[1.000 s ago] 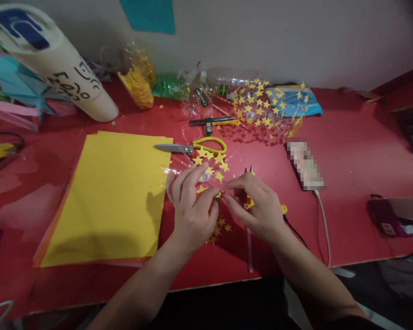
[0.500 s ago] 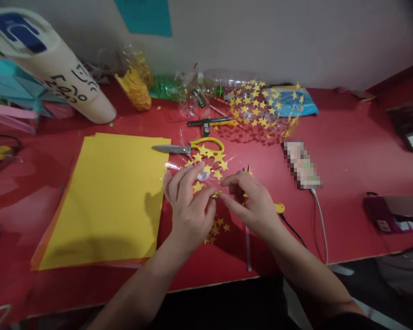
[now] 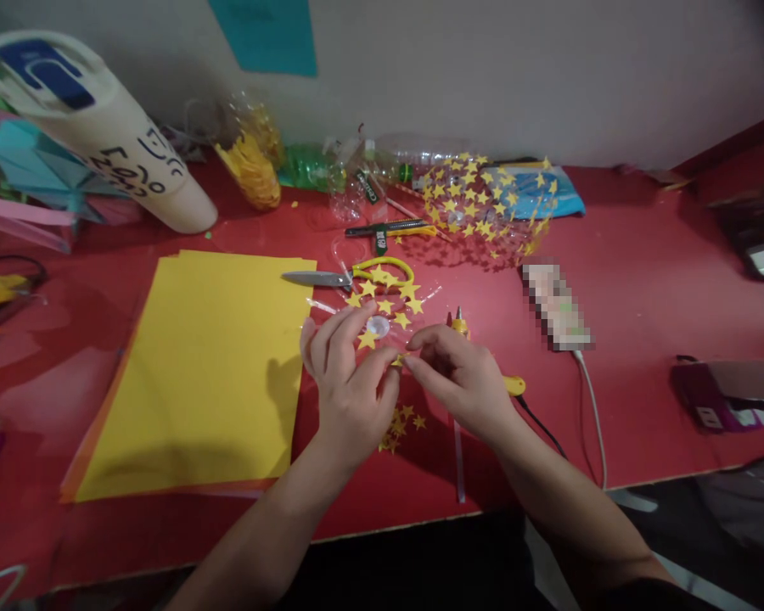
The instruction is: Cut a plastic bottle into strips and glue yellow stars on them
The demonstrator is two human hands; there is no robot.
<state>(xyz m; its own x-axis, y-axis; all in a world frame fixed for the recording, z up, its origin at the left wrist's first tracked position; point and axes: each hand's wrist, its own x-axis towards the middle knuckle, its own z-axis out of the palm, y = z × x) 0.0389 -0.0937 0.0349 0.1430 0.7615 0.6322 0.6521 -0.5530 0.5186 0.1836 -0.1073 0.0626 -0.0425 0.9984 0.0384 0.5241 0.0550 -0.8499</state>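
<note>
My left hand point(image 3: 350, 386) is closed, pinching a small yellow paper star point(image 3: 397, 361) between thumb and index finger. The fingertips of my right hand point(image 3: 462, 373) pinch at the star's right edge. Just beyond lies a clear plastic bottle bottom point(image 3: 378, 327) with several yellow stars stuck on its spread strips; my left fingers hover over its near side, and I cannot tell if they touch it. Below the hands sits a little pile of loose yellow stars point(image 3: 396, 428). A yellow glue gun point(image 3: 459, 323) lies partly hidden behind my right hand.
Yellow paper sheets point(image 3: 210, 365) lie at left, with scissors point(image 3: 331, 277) on their corner. Behind are a cutter point(image 3: 388, 227), a star-covered clear plastic piece point(image 3: 471, 199), plastic bottles point(image 3: 309, 165) and a tall white tumbler point(image 3: 146, 161). A phone point(image 3: 555, 305) on a cable is at right.
My right fingertips have come in slightly onto the star, and the hand has tilted, showing more of the glue gun's tip. The view has shifted a little; the left hand hardly moved.
</note>
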